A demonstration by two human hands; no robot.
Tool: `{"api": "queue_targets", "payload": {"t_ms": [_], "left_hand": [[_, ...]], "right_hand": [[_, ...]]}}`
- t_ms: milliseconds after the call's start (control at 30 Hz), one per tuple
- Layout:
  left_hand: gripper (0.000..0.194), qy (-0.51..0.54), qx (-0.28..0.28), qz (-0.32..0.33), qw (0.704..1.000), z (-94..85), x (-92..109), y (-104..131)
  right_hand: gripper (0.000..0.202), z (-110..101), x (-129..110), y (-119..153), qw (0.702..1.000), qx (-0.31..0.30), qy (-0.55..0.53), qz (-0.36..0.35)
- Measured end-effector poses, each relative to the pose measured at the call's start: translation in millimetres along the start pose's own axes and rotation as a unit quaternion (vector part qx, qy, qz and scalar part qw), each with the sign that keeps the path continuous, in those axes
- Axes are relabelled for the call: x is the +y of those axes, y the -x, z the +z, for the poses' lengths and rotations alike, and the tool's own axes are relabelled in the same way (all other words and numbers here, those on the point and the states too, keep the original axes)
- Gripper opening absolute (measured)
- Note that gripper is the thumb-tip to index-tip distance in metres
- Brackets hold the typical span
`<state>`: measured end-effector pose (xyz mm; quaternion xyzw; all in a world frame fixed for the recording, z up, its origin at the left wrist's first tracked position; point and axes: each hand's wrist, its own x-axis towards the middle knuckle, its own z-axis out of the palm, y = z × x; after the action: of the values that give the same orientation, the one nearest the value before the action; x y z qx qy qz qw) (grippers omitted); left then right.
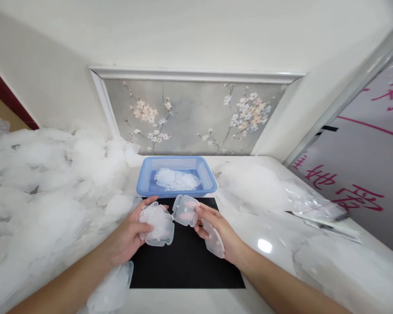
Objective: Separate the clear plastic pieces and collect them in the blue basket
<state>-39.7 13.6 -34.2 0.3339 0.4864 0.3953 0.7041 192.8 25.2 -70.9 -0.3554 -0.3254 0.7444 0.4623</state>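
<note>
My left hand (131, 233) is closed around a small stack of translucent plastic pieces (159, 226), its thumb lying across the top. The pieces are thin and roughly square, with rounded, notched edges. Between the fingers of my right hand (216, 224) is a single translucent plastic piece (184, 210), through which the fingertips show. Another such piece (213, 240) is tucked against that palm. Both hands hover over a black mat (186, 266). Just beyond them stands a blue basket (177, 192) with more whitish pieces (177, 179) lying in it.
A large heap of translucent pieces (52, 183) covers the left of the white table, and a loose one (113, 285) lies by the mat. Clear plastic bags (317, 207) lie at the right, beside a board with red writing (347, 183). A flowered panel (193, 117) stands behind the basket.
</note>
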Motion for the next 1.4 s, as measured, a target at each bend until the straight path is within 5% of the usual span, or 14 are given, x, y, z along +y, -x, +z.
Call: {"api": "queue_targets", "payload": {"t_ms": [300,467,600,633,700,767,800,867,933,1000,1133,1400], "left_hand": [[0.08,0.008,-0.02,-0.016,1.0,-0.4,1.7,0.0],[0.087,0.032,-0.046,-0.016,0.998,-1.3,0.4,-0.1],[0.086,0.036,-0.051,-0.018,0.998,-1.1,0.3,2.0],[0.085,0.038,-0.056,-0.018,0.998,-0.8,0.5,2.8],[0.084,0.043,-0.069,-0.018,0.997,0.2,1.0,4.4],[0.084,0.042,-0.076,-0.014,0.996,1.6,1.5,5.5],[0.082,0.042,-0.076,-0.013,0.996,2.5,1.7,5.9],[0.077,0.046,-0.072,-0.017,0.996,4.1,2.0,6.2],[0.072,0.055,-0.057,-0.028,0.996,5.2,2.1,6.3],[0.072,0.063,-0.041,-0.037,0.997,5.0,2.2,6.2],[0.081,0.079,-0.036,-0.038,0.995,3.1,3.2,6.1],[0.084,0.066,-0.038,-0.038,0.996,2.8,3.2,3.4]], "right_hand": [[0.033,1.6,-2.1,1.6,1.0,-0.005,0.01,-0.01],[0.046,-1.7,2.7,2.9,0.984,0.013,0.121,-0.13],[0.028,1.2,10.4,11.4,0.89,0.027,0.393,-0.228],[0.014,2.7,12.8,14.0,0.857,-0.003,0.448,-0.252],[0.021,5.7,17.5,18.0,0.795,-0.081,0.519,-0.302],[0.026,8.0,20.8,19.9,0.77,-0.133,0.537,-0.319],[0.023,8.9,21.4,20.0,0.783,-0.135,0.524,-0.308],[0.019,10.1,20.4,18.8,0.855,-0.088,0.448,-0.246],[0.025,11.1,17.2,16.2,0.936,-0.011,0.321,-0.145],[0.034,11.8,13.0,12.9,0.981,0.039,0.184,-0.052],[0.046,11.8,5.9,8.3,0.997,0.053,0.041,0.032],[0.043,5.2,1.0,6.3,0.998,0.057,0.01,0.039]]}}
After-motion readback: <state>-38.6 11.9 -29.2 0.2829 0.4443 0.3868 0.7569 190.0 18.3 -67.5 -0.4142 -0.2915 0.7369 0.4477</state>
